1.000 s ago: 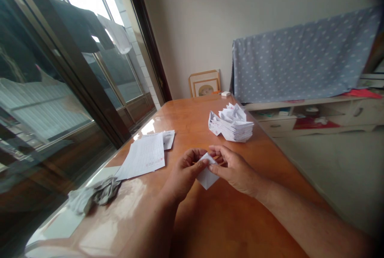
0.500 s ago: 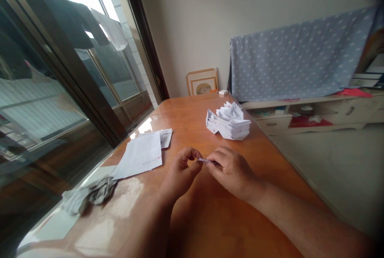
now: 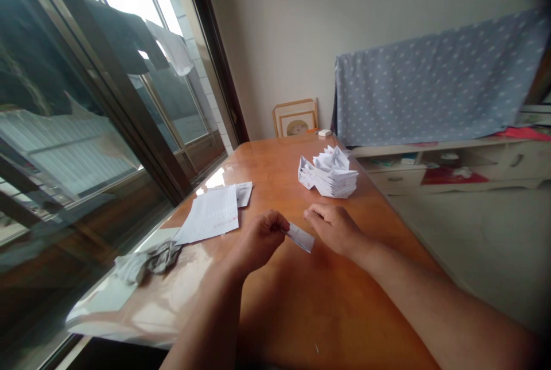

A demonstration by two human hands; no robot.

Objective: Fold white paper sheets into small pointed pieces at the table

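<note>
A small folded strip of white paper [image 3: 300, 237] is pinched at its left end by my left hand [image 3: 267, 233], over the middle of the table. Its free end points right and slightly down. Just to the right, my right hand [image 3: 331, 225] is apart from the strip, its fingers curled together with nothing visible in them. Beyond the right hand stands a stack of folded white paper pieces [image 3: 329, 178], nested into one another. Left of my left hand lie flat sheets of written paper [image 3: 210, 215].
The glossy wooden table [image 3: 275, 163] runs away toward the wall. A crumpled grey cloth [image 3: 148, 261] lies at its left edge. Picture frames [image 3: 295, 117] lean at the far end, near a small white box [image 3: 324, 133]. A low cabinet [image 3: 396, 178] under a dotted blue cloth [image 3: 430, 83] stands right.
My right hand has let go of the folded paper and moved slightly right. The strip, edge-on before, now shows its flat face in my left hand. The view has shifted a little.
</note>
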